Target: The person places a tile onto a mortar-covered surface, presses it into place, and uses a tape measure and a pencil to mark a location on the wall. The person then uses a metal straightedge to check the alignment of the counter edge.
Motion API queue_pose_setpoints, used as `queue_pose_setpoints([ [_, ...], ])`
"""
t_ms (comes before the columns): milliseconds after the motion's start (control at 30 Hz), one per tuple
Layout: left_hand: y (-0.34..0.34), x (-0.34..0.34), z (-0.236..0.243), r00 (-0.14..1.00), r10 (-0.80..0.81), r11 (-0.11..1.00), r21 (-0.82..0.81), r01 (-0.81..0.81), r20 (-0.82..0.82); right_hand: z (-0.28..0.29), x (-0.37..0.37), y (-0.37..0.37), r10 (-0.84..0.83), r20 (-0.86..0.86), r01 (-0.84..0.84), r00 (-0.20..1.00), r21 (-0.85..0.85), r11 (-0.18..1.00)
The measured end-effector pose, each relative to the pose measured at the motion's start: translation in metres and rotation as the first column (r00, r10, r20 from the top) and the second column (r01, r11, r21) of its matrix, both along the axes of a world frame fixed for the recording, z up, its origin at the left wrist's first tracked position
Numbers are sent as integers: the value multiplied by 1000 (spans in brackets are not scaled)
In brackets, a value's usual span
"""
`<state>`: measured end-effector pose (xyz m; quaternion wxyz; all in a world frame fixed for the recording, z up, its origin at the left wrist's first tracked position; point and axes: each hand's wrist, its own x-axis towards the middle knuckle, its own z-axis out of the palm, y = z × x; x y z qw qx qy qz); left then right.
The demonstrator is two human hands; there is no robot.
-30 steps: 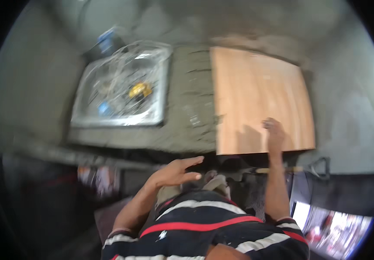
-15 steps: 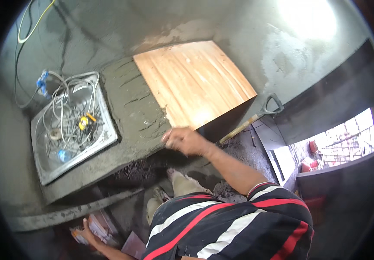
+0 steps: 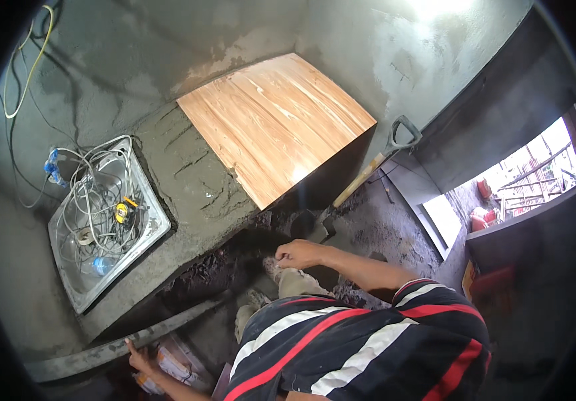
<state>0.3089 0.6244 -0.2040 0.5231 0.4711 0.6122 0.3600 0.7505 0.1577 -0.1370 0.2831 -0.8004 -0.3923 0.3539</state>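
Observation:
My left hand point(image 3: 141, 361) is at the lower left with its index finger stretched out. Its fingertip lies over the near edge of a long grey, mortar-smeared bar point(image 3: 127, 339); contact is hard to tell. Below that hand are white and orange packages point(image 3: 175, 366), partly hidden by my arm. In front of my body, above my knee, my right hand point(image 3: 299, 254) has its fingers curled in, and nothing shows in them. Beyond it lies a wood-grain tile panel point(image 3: 278, 123) on a counter coated with wet grey mortar point(image 3: 198, 180).
A metal sink point(image 3: 161, 227) on the left holds tangled cables, a yellow tape measure point(image 3: 125, 211) and a plastic bottle point(image 3: 102, 266). A shovel point(image 3: 361, 179) leans right of the counter. Grey slabs point(image 3: 435, 220) stand near the bright opening at right.
My right hand has drawn back from the counter's front edge toward my body. My left hand has come off the packages and up to the bar. The view has shifted somewhat.

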Motion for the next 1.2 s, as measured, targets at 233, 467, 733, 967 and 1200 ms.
queue_pose_setpoints([
  [233, -60, 26, 55, 984, -158, 984, 101, 150, 78, -50, -6, -31, -27, 25, 30, 999, -138, 990],
  [467, -109, 49, 104, 985, -76, 992, 112, 59, 153, -92, 19, -40, -95, -113, 81, 989, -121, 989],
  [733, -163, 90, 172, 989, 22, 999, 43, -29, 149, -139, 63, -72, -392, -384, 226, 836, -409, 884],
  [967, -172, 114, 177, 986, 61, 998, 16, -64, 155, -190, 84, -104, -425, -583, 184, 693, -427, 886],
  [1200, -181, 140, 186, 974, 64, 998, 5, -67, 219, -174, 105, -123, -535, -683, 75, 497, -581, 811],
])
